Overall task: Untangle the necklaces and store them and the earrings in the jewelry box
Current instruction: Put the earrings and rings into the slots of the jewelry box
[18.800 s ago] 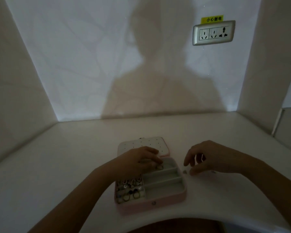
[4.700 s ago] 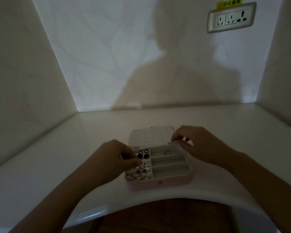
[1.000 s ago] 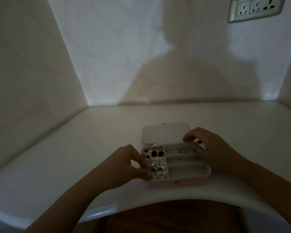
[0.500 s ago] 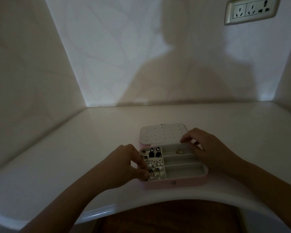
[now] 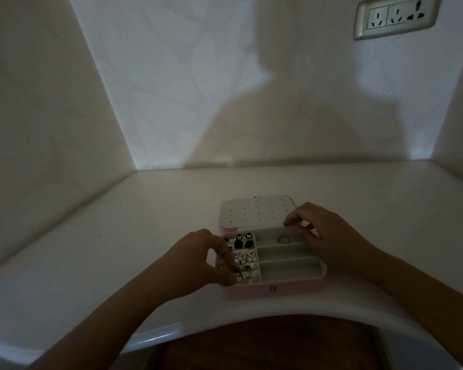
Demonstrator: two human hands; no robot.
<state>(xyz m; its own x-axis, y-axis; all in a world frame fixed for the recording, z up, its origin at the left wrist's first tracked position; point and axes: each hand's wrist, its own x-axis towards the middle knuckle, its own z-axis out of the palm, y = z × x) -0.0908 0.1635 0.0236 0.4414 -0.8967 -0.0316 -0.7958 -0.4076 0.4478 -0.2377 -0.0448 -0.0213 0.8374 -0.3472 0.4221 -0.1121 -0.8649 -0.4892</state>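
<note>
A pink jewelry box lies open on the white counter, its dotted white lid folded back. Several earrings, black and white, fill the left compartments. A small ring-like piece lies in the far right slot; the other two slots look bare. My left hand reaches into the left compartments, fingertips curled and pinching a small earring at the front corner. My right hand rests on the box's right rim with fingers curled over the far edge. No necklace is visible.
The white counter sits in a dim alcove with walls left, back and right. A power socket is high on the back wall. The counter's front edge curves inward above a brown surface.
The view has shifted slightly. My left hand stays over the earring compartments, its fingertips working at the front corner; my right hand keeps its place on the box's right rim.
</note>
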